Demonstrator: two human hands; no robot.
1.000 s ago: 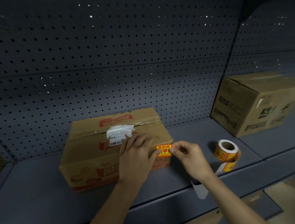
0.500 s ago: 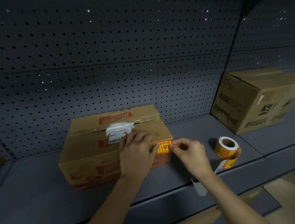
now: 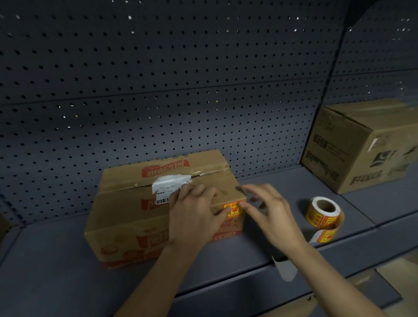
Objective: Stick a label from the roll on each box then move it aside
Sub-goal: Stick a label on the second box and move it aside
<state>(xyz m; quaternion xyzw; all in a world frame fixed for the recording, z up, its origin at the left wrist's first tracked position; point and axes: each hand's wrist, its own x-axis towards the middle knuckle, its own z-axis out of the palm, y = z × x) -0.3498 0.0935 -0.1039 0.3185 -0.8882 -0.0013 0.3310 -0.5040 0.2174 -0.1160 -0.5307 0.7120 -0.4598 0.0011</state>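
fingers of left hand point(image 3: 195, 215) flat on box point(image 3: 122, 215); right hand point(image 3: 270, 214) spread loose, thumb touching label point(image 3: 234, 210).

Brown box point(image 3: 123, 222) is printed in red; its label point(image 3: 233, 210) is coloured yellow with red marks. The roll point(image 3: 323, 210) is patterned likewise. The second box point(image 3: 367, 151) is marked in black; the pegboard point(image 3: 147, 88) is dotted dark grey.

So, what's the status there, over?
Left hand flat on box, right hand open at its corner. Label on front corner. Roll sits right, nothing blocking.
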